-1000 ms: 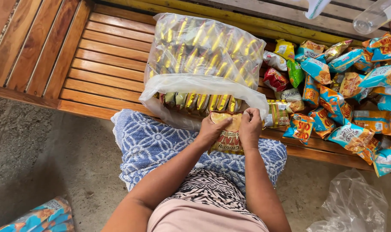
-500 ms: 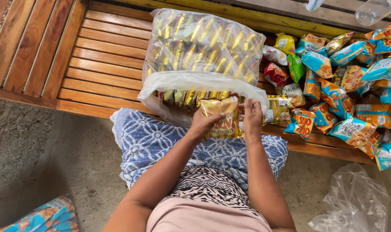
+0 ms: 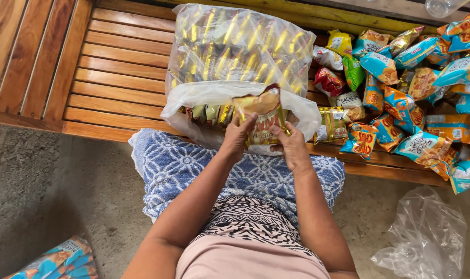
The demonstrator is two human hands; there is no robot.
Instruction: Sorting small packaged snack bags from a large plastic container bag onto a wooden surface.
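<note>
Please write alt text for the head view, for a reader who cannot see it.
Both hands, left hand and right hand, hold a gold snack packet at the mouth of a clear bag full of similar packets on a wooden bench. Colourful snack packets lie heaped to the right.

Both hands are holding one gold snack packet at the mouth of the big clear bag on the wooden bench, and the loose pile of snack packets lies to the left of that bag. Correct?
Not quite. The head view shows the loose pile of snack packets to the right of the big clear bag, not the left. The rest holds: left hand and right hand both grip one gold snack packet at the bag's mouth on the wooden bench.
</note>
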